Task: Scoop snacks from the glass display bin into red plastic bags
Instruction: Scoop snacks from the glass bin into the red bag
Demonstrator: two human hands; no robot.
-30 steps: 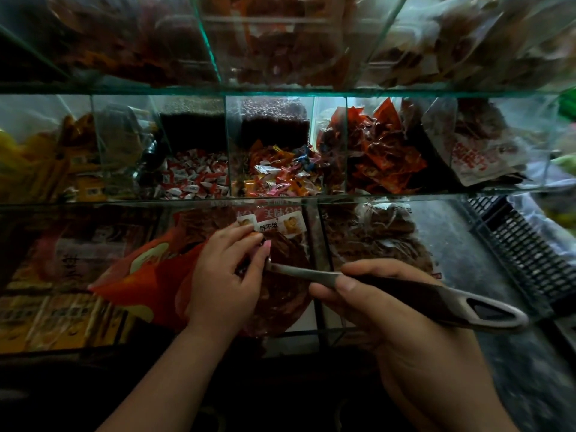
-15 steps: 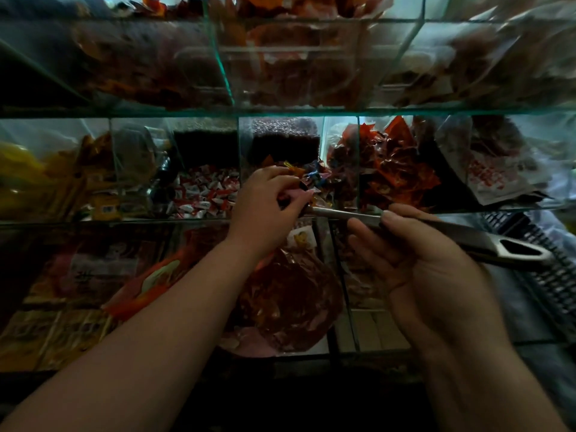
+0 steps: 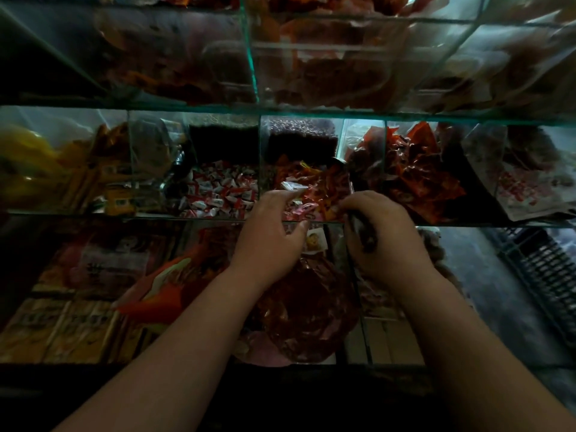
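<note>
R hand's (image 3: 383,235) fingers wrap scoop (image 3: 361,233), dipped in candy bin (image 3: 261,157). L hand's (image 3: 269,241) fingers curl over red bag (image 3: 311,310); grip unclear.

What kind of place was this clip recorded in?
Probably a snack shop counter: tiered glass display bins, heaps of wrapped candies, and a scoop gripped in the right hand.

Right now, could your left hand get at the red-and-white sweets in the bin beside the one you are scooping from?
Probably yes. The left hand is at the front of the mixed-sweets bin, and the red-and-white sweets lie just left, past one glass divider. The right hand grips the scoop.
</note>
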